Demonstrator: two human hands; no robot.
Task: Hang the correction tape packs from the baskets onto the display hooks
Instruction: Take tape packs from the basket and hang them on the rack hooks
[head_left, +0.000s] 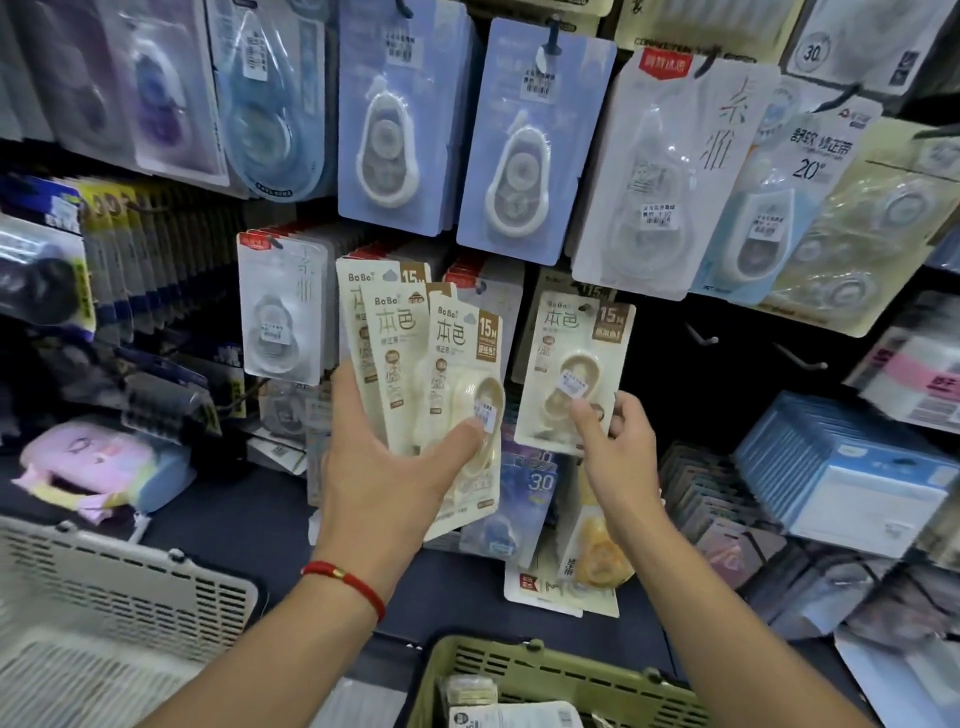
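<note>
My left hand (387, 465) grips a fanned stack of three cream correction tape packs (410, 358), thumb pressed on the front one. My right hand (613, 431) pinches the bottom of a single cream correction tape pack (569, 364), held upright against the dark display wall with its hang hole at a hook (589, 306). Two bare display hooks (701, 338) stick out just right of it. An olive green basket (545, 675) at the bottom centre holds more packs. A light grey basket (104, 597) sits at the lower left.
Blue and white correction tape packs (514, 145) hang in rows above. A white pack (280, 312) hangs left of my left hand. Boxed blue stock (841, 467) stands at the right, a pink pouch (88, 462) at the left, loose packs (566, 561) on the shelf below.
</note>
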